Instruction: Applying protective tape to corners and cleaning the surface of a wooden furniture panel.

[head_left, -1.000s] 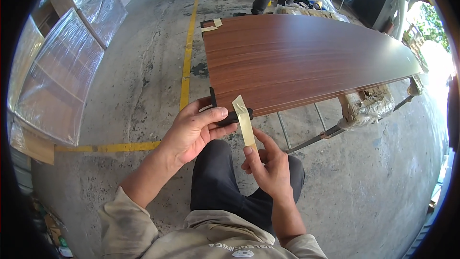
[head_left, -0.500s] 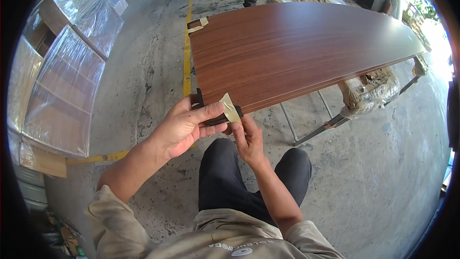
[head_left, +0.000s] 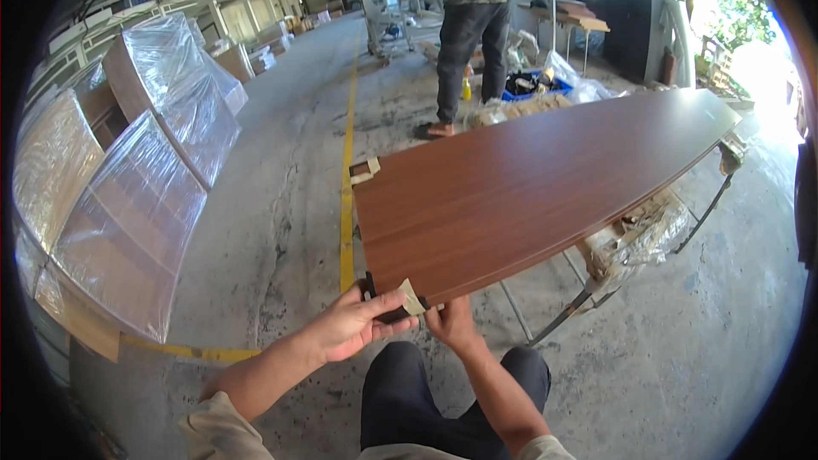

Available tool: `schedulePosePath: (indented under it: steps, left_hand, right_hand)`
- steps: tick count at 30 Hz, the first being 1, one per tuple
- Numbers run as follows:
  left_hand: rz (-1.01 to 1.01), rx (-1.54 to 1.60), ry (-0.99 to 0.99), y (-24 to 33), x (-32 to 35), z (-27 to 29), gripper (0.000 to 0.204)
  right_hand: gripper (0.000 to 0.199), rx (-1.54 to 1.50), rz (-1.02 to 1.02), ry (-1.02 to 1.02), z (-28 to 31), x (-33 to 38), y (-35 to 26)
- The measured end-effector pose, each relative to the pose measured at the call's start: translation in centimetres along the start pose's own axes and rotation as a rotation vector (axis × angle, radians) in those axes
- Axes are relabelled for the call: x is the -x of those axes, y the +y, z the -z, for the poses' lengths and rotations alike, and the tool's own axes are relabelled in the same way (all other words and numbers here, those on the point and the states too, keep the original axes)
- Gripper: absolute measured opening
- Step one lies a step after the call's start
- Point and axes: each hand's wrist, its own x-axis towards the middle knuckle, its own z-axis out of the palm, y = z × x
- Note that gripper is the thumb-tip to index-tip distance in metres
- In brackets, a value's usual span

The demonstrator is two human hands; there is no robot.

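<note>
A brown wood-grain panel lies in front of me, its near left corner covered by a black corner protector. A strip of masking tape runs over this protector onto the panel. My left hand grips the corner, thumb on top against the tape and fingers underneath. Just right of it, at the panel's near edge, my right hand is closed by the tape's lower end, its fingertips partly hidden under the edge. On the far left corner sits another taped corner protector.
A trestle with a wrapped pad supports the panel. Plastic-wrapped furniture stands at the left, beside a yellow floor line. Beyond the panel stands another person, near a blue crate.
My view has tilted up, bringing in the standing person and the hall behind. Both hands stay at the taped corner; the right one has moved slightly farther under the panel's edge.
</note>
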Motion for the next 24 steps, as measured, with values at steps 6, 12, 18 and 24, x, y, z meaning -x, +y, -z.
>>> schedulePosePath:
  steps: [6,12,18,24]
  left_hand:
    - [0.005,0.004,-0.033,0.0,-0.8,-0.1,0.051]
    - [-0.067,0.110,-0.041,-1.1,-1.5,0.6,0.047]
    - [-0.082,0.207,-0.023,-2.6,-2.7,0.5,0.037]
    - [-0.202,0.362,-0.057,-4.7,-4.3,2.7,0.028]
  right_hand:
    - [0.027,-0.027,-0.025,0.210,-2.4,0.8,0.1]
    - [0.019,-0.145,-0.152,0.186,-2.3,1.2,0.3]
    - [0.014,-0.152,-0.175,0.116,-0.9,0.9,0.4]
    - [0.024,-0.237,-0.234,-0.087,1.1,0.1,-0.6]
